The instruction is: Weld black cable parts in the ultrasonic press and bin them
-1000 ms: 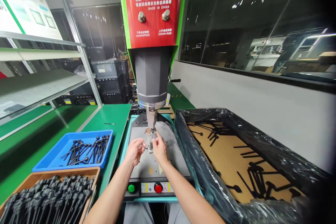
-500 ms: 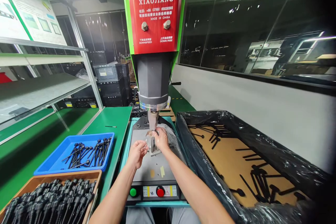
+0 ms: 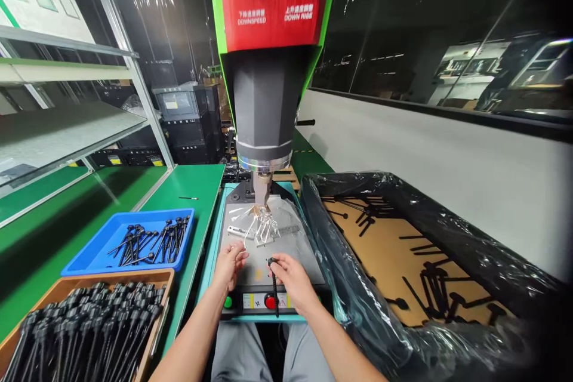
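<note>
My right hand (image 3: 290, 274) grips a black ribbed rod with a wide head (image 3: 274, 295) just below that head. The rod hangs upright in front of the press's button panel (image 3: 250, 301). On the left, my left hand (image 3: 230, 262) has its fingers pinched at the edge of a crinkled clear plastic film (image 3: 265, 224). This film lies over the small fixture on the grey machine plate (image 3: 250, 271) and hides most of it. Directly above it stands the metal horn (image 3: 261, 188) of the press, its tip close to the film.
A blue tray (image 3: 74, 259) with several black rods stands left, behind a brown bin (image 3: 168, 286) packed with more. To the right, a box lined with black plastic (image 3: 353, 283) holds loose rods on cardboard (image 3: 376, 250). The red press head (image 3: 277, 18) overhangs the plate.
My right hand has drawn back from the fixture toward me, bringing the black rod out with it. The left hand has come slightly nearer. My view has tilted down.
</note>
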A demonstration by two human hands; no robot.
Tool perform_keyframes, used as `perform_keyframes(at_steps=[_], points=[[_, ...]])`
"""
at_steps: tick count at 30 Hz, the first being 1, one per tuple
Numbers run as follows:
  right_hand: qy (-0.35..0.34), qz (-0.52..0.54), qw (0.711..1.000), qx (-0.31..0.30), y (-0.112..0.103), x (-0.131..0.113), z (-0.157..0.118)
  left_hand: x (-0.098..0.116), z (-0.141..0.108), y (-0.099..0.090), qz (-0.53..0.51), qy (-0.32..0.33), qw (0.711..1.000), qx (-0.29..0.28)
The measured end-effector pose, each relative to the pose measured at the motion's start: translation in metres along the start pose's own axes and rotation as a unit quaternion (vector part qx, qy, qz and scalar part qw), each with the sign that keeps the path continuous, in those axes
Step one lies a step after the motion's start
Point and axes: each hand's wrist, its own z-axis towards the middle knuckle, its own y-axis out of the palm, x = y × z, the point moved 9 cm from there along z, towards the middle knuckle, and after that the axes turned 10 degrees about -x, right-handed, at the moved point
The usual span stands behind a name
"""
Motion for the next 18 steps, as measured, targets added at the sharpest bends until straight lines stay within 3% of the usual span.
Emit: perform_keyframes(at_steps=[3,4,6,9,11,14,18], points=[[-0.032,-0.007,0.999,0.006,0.000,-0.006,-0.017,-0.010,-0.021,-0.021,0.082,0.040,0.993,0.074],[-0.049,-0.026,0.998,0.008,0.000,-0.009,-0.021,-0.011,-0.030,-0.022,0.121,0.063,0.988,0.076],[-0.088,-0.077,0.993,0.011,0.002,-0.016,-0.027,-0.013,-0.049,-0.008,0.203,0.100,0.974,0.020],[-0.145,-0.147,0.978,0.013,0.010,-0.027,-0.036,-0.016,-0.079,0.031,0.294,0.135,0.938,-0.121],[-0.164,-0.167,0.972,0.011,0.017,-0.030,-0.040,-0.012,-0.096,0.052,0.338,0.168,0.909,-0.177],[-0.164,-0.174,0.971,0.012,0.026,-0.029,-0.042,-0.004,-0.106,0.063,0.378,0.199,0.885,-0.186],[-0.136,-0.157,0.978,0.007,0.033,-0.025,-0.038,-0.002,-0.105,0.060,0.405,0.202,0.878,-0.153]])
